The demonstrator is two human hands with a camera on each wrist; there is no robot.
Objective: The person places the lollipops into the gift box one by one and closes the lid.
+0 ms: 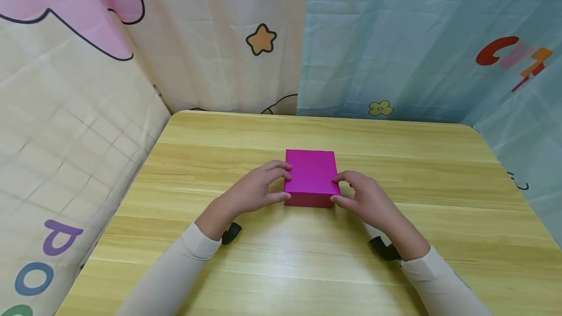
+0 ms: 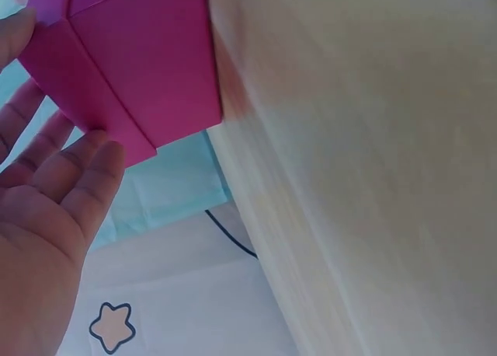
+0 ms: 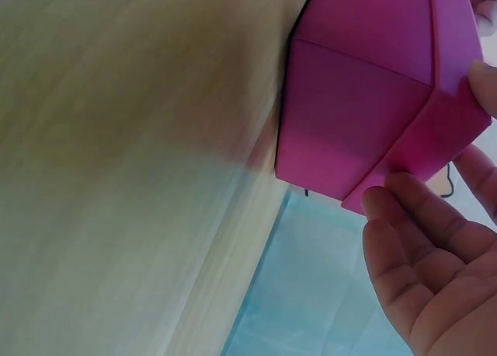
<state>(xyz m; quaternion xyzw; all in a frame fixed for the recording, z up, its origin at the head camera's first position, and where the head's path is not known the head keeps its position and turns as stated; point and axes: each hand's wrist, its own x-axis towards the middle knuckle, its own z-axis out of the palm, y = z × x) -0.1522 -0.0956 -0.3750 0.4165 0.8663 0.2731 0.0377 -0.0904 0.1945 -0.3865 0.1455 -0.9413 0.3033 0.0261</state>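
A magenta lidded box [image 1: 310, 172] sits on the wooden table, its lid [image 2: 101, 99] down over the base [image 2: 147, 64] with a seam between them. My left hand [image 1: 259, 187] holds the lid at its left side, thumb at the front corner and fingertips along the side edge. On the opposite side my right hand [image 1: 366, 197] grips the lid the same way, with its thumb [image 3: 485, 84] at the front corner and fingertips [image 3: 380, 204] against the lid's side. The box's inside is hidden.
The light wooden table [image 1: 272, 267] has rounded far corners. Printed curtains [image 1: 210, 48] hang behind it and along both sides. A black strap piece [image 1: 231, 233] shows at the left wrist and another black piece [image 1: 384, 248] at the right.
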